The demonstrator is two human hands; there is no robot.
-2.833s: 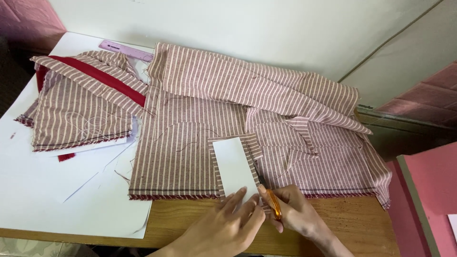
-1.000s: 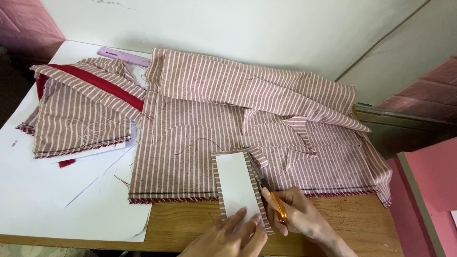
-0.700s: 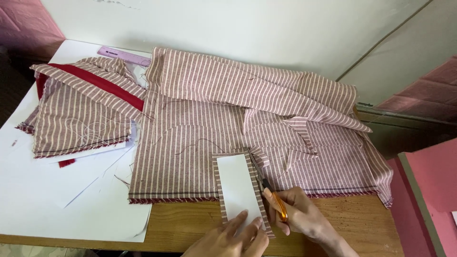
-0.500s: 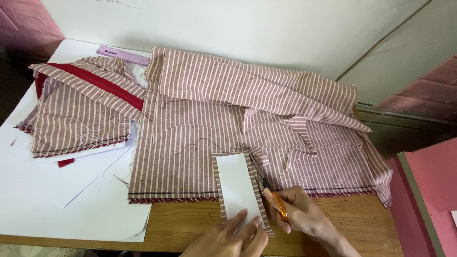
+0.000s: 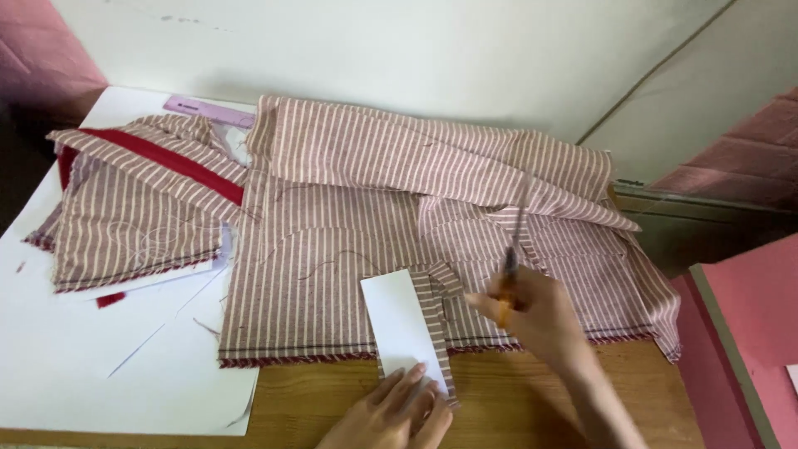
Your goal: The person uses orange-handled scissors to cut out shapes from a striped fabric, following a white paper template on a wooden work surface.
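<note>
A striped reddish-brown and white cloth [image 5: 349, 216] lies spread over a wooden table [image 5: 332, 399]. A white paper rectangle [image 5: 399, 320] lies on a narrow striped strip [image 5: 436, 324] at the cloth's near edge. My left hand [image 5: 391, 413] presses flat on the near end of the paper, holding nothing. My right hand [image 5: 532, 320] is raised to the right of the strip and grips a pair of scissors [image 5: 509, 266] with orange handles, the blades blurred and pointing up and away.
Another pile of striped cloth with a red band [image 5: 141, 199] rests on white paper sheets [image 5: 100, 349] at the left. A pink ruler [image 5: 208, 108] lies at the back left. A pink board [image 5: 748, 333] stands at the right.
My right hand has lifted with the scissors from the strip's right edge, up and to the right. My left hand has slid a little nearer on the paper.
</note>
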